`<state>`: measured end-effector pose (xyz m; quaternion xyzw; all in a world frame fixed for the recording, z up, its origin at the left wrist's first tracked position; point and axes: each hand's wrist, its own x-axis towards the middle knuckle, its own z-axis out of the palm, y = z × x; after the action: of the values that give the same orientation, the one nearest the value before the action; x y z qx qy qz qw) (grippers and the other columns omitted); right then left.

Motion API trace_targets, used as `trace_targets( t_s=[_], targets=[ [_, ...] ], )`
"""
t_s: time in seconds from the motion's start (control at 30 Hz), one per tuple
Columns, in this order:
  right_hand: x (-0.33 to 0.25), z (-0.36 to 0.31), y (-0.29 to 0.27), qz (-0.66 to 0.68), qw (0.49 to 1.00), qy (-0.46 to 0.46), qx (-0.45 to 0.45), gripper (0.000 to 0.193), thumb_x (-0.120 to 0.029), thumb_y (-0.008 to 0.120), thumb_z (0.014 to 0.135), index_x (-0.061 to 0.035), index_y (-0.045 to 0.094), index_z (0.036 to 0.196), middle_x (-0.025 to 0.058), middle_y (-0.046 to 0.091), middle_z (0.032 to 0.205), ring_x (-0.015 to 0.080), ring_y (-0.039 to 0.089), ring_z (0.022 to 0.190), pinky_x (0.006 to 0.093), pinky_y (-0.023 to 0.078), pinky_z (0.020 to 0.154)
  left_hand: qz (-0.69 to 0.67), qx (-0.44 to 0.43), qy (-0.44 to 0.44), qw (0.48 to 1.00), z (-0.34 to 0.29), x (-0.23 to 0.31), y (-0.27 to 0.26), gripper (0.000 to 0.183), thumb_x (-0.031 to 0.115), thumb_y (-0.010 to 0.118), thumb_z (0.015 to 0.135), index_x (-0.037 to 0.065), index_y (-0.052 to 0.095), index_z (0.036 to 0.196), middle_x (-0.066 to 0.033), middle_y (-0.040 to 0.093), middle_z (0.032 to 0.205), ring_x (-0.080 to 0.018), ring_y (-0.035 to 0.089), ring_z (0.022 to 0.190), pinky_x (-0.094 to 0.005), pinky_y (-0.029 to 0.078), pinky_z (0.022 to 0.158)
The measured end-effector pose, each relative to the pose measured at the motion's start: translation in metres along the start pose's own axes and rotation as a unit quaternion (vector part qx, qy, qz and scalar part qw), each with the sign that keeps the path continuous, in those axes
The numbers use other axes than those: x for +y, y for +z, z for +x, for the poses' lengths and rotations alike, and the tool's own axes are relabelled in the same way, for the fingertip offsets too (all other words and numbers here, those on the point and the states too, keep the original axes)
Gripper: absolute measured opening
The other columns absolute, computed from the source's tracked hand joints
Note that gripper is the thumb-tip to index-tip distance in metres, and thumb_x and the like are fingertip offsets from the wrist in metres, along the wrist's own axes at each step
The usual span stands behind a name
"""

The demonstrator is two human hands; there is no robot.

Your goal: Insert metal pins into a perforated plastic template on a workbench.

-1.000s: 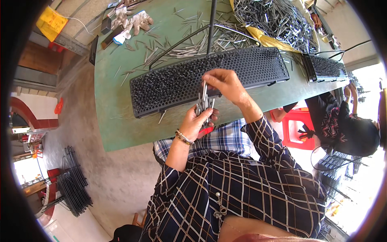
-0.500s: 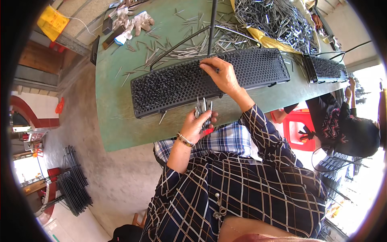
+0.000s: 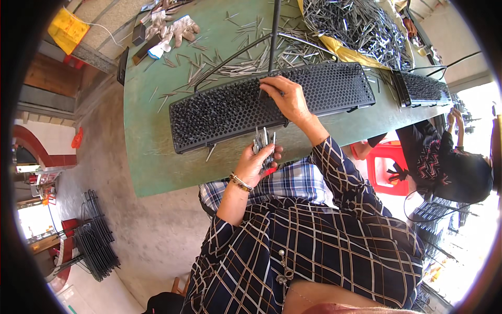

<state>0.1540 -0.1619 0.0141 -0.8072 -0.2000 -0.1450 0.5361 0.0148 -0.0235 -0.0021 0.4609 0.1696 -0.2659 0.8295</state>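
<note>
A long black perforated rack [image 3: 327,89] lies tilted on the green table [image 3: 151,167] in front of me. Its left half is packed with short metal rods standing in the holes; the right half shows open holes. My left hand [image 3: 256,161] is closed round a bundle of short metal rods [image 3: 263,140] just below the rack's near edge, their tips pointing up. Over the middle of the rack, at the border of the filled part, my right hand [image 3: 287,97] pinches a thin dark rod at its fingertips. The lower end of that rod is hard to make out.
Loose rods [image 3: 246,65] are strewn behind the rack. A large heap of rods [image 3: 361,31] rests on yellow sheeting at the far right. Gloves [image 3: 180,31] lie at the far left. Another person [image 3: 452,172] works beside a second rack [image 3: 426,90] at right, near a red stool [image 3: 384,167].
My right hand has shifted very slightly, its fingertips turned a little further down toward the rack. The left hand with its bundle stays in place.
</note>
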Motion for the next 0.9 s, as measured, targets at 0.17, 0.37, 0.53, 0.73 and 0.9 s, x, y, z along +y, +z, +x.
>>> trace_targets(
  t_s=[0.17, 0.37, 0.53, 0.73, 0.9],
  targets=[
    [-0.006, 0.005, -0.003, -0.021, 0.996, -0.078, -0.046, 0.015, -0.011, 0.063, 0.083, -0.0016, 0.064, 0.094, 0.0117, 0.064, 0.086, 0.0296, 0.062, 0.078, 0.034, 0.049, 0.068, -0.011, -0.002, 0.006, 1.0, 0.0, -0.005, -0.003, 0.017, 0.017, 0.06, 0.089, 0.006, 0.058, 0.102, -0.0073, 0.065, 0.092, -0.0123, 0.061, 0.078, -0.0256, 0.049, 0.058],
    [-0.004, 0.009, -0.011, -0.02, 0.994, -0.084, -0.067, 0.014, -0.011, 0.062, 0.083, -0.0021, 0.064, 0.094, 0.0119, 0.064, 0.087, 0.0291, 0.063, 0.081, 0.0344, 0.05, 0.071, -0.013, 0.0, 0.005, 1.0, -0.001, -0.004, -0.001, 0.018, 0.017, 0.059, 0.089, 0.005, 0.058, 0.102, -0.0083, 0.065, 0.092, -0.0129, 0.061, 0.079, -0.0262, 0.049, 0.059],
    [-0.005, 0.011, -0.011, 0.011, 0.993, -0.069, -0.096, 0.014, -0.011, 0.062, 0.083, -0.0018, 0.064, 0.094, 0.012, 0.065, 0.089, 0.0289, 0.063, 0.081, 0.0336, 0.05, 0.071, -0.029, 0.002, 0.005, 1.0, 0.0, -0.006, -0.002, 0.018, 0.016, 0.059, 0.089, 0.004, 0.057, 0.102, -0.009, 0.065, 0.092, -0.0133, 0.061, 0.079, -0.0268, 0.05, 0.06],
    [-0.003, 0.012, -0.012, 0.024, 0.992, -0.048, -0.118, 0.015, -0.012, 0.063, 0.083, -0.0018, 0.064, 0.095, 0.0114, 0.065, 0.09, 0.0278, 0.063, 0.082, 0.033, 0.05, 0.072, -0.036, 0.009, -0.023, 0.999, -0.001, 0.0, -0.001, 0.019, 0.019, 0.059, 0.088, 0.007, 0.058, 0.103, -0.0071, 0.065, 0.094, -0.012, 0.061, 0.078, -0.0271, 0.051, 0.059],
    [0.0, 0.01, -0.012, 0.024, 0.993, -0.047, -0.108, 0.016, -0.012, 0.063, 0.083, -0.0022, 0.064, 0.095, 0.011, 0.066, 0.091, 0.0267, 0.064, 0.082, 0.0324, 0.05, 0.072, -0.037, 0.003, -0.016, 0.999, -0.001, 0.001, -0.001, 0.02, 0.019, 0.059, 0.088, 0.008, 0.058, 0.105, -0.0068, 0.065, 0.094, -0.0114, 0.061, 0.078, -0.0264, 0.051, 0.059]
  ],
)
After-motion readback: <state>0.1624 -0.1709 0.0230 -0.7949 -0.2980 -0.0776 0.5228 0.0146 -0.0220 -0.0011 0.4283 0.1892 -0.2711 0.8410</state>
